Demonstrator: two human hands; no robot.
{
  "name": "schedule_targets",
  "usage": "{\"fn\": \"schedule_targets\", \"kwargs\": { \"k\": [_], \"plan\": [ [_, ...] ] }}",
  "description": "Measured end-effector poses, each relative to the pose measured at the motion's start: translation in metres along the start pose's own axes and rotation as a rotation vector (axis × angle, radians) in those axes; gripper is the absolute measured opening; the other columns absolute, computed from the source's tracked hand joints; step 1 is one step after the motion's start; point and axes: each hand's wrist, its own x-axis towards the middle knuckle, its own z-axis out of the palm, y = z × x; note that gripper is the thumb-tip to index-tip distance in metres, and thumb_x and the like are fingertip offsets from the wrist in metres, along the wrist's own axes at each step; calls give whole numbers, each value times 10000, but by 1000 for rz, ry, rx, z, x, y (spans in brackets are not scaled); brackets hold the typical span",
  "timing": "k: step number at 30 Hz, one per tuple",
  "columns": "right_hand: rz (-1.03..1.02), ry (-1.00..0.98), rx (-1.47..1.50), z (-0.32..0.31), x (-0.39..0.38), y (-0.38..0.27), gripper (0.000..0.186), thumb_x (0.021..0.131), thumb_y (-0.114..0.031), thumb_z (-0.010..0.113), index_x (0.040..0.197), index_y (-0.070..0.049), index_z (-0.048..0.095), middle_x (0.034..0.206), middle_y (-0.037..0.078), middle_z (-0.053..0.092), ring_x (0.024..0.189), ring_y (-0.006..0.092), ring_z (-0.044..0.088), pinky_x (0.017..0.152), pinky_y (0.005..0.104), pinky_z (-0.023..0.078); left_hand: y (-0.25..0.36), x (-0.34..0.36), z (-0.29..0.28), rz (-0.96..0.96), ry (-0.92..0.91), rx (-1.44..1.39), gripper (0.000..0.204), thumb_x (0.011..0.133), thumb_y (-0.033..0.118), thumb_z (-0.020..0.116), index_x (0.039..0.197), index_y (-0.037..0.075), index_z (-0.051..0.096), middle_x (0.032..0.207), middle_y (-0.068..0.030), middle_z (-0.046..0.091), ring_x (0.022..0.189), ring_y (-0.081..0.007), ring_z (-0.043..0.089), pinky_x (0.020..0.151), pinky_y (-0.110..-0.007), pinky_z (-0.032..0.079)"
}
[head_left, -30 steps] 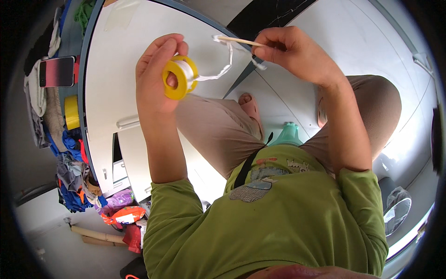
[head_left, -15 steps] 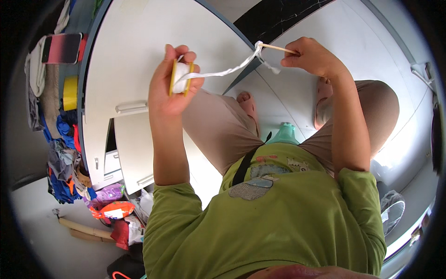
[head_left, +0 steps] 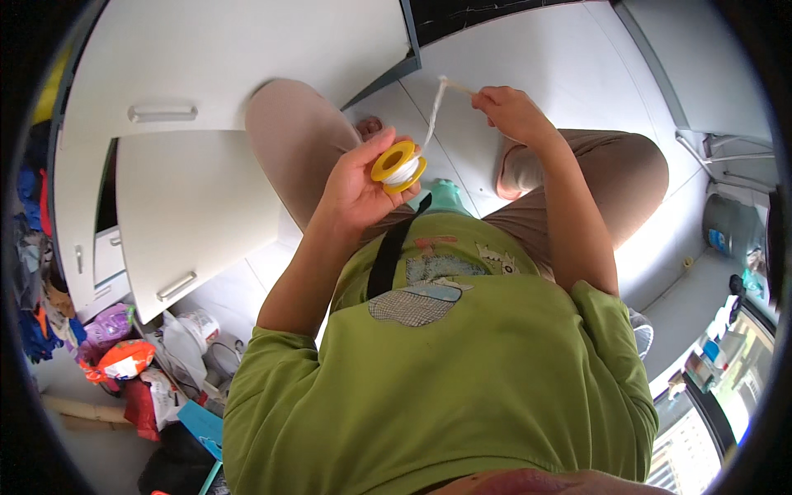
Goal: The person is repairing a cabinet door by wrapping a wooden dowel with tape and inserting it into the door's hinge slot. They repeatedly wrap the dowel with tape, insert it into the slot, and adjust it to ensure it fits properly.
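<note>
My left hand (head_left: 355, 186), palm up, holds a yellow spool (head_left: 392, 159) of white tape or cord in front of my belly. A twisted white strand (head_left: 433, 115) runs from the spool up to the tip of a thin pale stick (head_left: 458, 86). My right hand (head_left: 507, 111) pinches the other end of this stick, above and right of the spool. Both hands are over my spread knees and the white tiled floor.
A white cabinet (head_left: 190, 58) with an open lower door (head_left: 190, 206) stands at left, beside piled clothes and bags (head_left: 124, 359). A green plastic object (head_left: 445, 194) is between my legs. A grey bin (head_left: 730, 227) and window (head_left: 685, 445) are at right.
The view has shifted. My left hand has moved down and right with the spool, now tilted face up. My right hand has moved left, still holding the stick, with the strand hanging more steeply.
</note>
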Motion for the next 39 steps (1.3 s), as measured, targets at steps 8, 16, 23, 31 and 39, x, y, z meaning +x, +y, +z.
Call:
{"fn": "schedule_targets", "kwargs": {
  "k": [8, 16, 23, 31, 39],
  "plan": [
    [314, -110, -276, -6, -6, 0, 208, 876, -224, 551, 925, -63, 673, 848, 129, 665, 780, 314, 632, 721, 401, 505, -4, -8, -26, 48, -244, -538, 240, 950, 144, 459, 1117, -23, 495, 1017, -130, 474, 741, -145, 399, 690, -275, 371],
    [19, -60, 794, 4, -59, -123, 171, 872, -171, 638, 879, -1, 617, 675, -31, 513, 611, 38, 426, 534, 189, 342, -30, 17, -21, 325, -303, -309, 262, 978, 187, 432, 1198, 52, 481, 1118, -85, 524, 987, -179, 516, 885, -328, 431],
    [166, 33, 803, 0, -69, -132, 171, 832, -139, 665, 822, 22, 610, 658, -10, 563, 584, 35, 449, 506, 197, 350, -30, 11, -17, 493, -383, -52, 337, 993, 212, 386, 1293, 79, 464, 1254, -65, 522, 1101, -172, 519, 997, -339, 383],
    [323, 202, 1121, -16, -66, -123, 105, 848, -96, 570, 807, -1, 586, 613, 27, 555, 429, 34, 375, 389, 184, 270, -23, 2, -21, 913, 132, 965, 200, 881, 93, 606, 1053, 0, 644, 940, -61, 661, 845, -119, 603, 754, -236, 478],
    [402, 264, 1100, 2, -47, -120, 117, 869, -87, 501, 783, -10, 514, 603, 71, 556, 410, 119, 471, 386, 229, 320, -25, 3, -23, 1163, 215, 1305, 83, 820, 27, 664, 869, -9, 608, 781, -47, 603, 710, -83, 549, 646, -228, 457]
  ]
}}
